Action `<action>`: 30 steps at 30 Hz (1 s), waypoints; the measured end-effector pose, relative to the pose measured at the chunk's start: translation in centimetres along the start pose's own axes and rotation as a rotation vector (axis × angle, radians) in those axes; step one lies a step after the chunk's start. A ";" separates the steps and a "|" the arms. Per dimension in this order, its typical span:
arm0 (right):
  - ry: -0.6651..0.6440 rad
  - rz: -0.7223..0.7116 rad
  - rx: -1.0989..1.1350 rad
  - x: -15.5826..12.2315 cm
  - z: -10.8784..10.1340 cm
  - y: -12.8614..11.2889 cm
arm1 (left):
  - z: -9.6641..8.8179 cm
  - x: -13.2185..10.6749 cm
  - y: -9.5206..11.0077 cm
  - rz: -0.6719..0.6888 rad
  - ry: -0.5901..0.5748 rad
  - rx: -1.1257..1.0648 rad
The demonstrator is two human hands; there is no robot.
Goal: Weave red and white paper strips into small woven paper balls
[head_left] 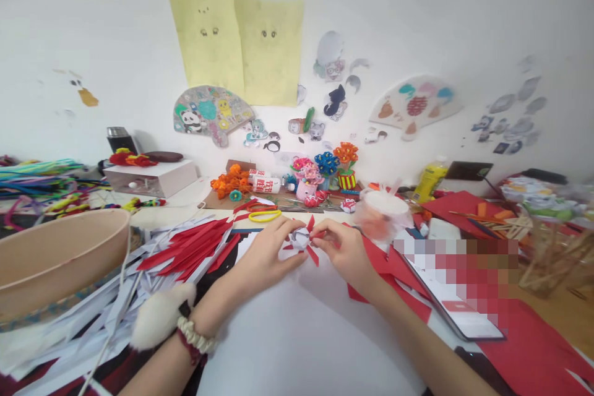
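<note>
My left hand (268, 252) and my right hand (344, 249) meet at the middle of the table, both pinched on a small red and white folded paper piece (302, 240) with pointed strips sticking out. A white sheet (297, 328) lies under my hands. A fluffy white pom-pom (158, 317) and a scrunchie (197, 337) sit at my left wrist.
Red and white paper strips (185, 247) are piled at the left beside a tan bowl (55, 253). A phone (457, 309) lies on red paper (533, 346) at the right. Yellow-handled scissors (264, 215), a glue bottle (265, 184), pipe-cleaner flowers (331, 167) and a white tub (384, 213) stand behind.
</note>
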State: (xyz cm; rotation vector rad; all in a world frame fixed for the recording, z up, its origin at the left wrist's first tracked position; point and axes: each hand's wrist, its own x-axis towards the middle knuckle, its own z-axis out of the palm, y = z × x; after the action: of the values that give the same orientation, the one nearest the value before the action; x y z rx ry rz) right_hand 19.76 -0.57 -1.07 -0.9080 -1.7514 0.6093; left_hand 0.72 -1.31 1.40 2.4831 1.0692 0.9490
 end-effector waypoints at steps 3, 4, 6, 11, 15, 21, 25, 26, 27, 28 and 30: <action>-0.124 0.106 0.216 0.4 -0.6 0.5 | -0.5 0.0 0.0 0.057 0.003 0.015; -0.163 0.131 0.266 0.5 -0.7 0.6 | -0.5 0.0 0.1 0.066 0.002 0.021; -0.216 0.183 0.343 0.6 -0.9 0.6 | -0.4 0.0 0.3 0.083 -0.024 0.026; -0.239 0.280 0.410 0.5 -0.8 0.2 | 0.2 -0.2 0.7 0.097 -0.058 0.100; -0.232 0.312 0.400 0.5 -0.7 0.3 | 0.6 -0.3 0.7 0.098 -0.039 0.136; -0.242 0.328 0.411 0.5 -0.7 0.4 | 0.8 -0.4 0.9 0.103 -0.025 0.172; -0.242 0.328 0.401 0.5 -0.7 0.4 | 0.8 -0.5 0.8 0.107 -0.028 0.188; -0.231 0.318 0.398 0.5 -0.7 0.4 | 0.7 -0.5 0.8 0.108 -0.024 0.189; -0.215 0.305 0.397 0.5 -0.7 0.5 | 0.7 -0.4 0.7 0.108 -0.020 0.187; -0.197 0.290 0.399 0.6 -0.7 0.5 | 0.7 -0.4 0.7 0.105 -0.015 0.182; -0.165 0.263 0.402 0.6 -0.6 0.7 | 0.7 -0.4 0.7 0.089 -0.009 0.168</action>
State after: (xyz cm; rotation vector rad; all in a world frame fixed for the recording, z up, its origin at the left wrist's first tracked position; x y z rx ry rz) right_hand 20.40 0.25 -1.06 -0.8240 -1.5798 1.1905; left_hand 1.36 -2.04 1.04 2.6880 1.0844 0.9066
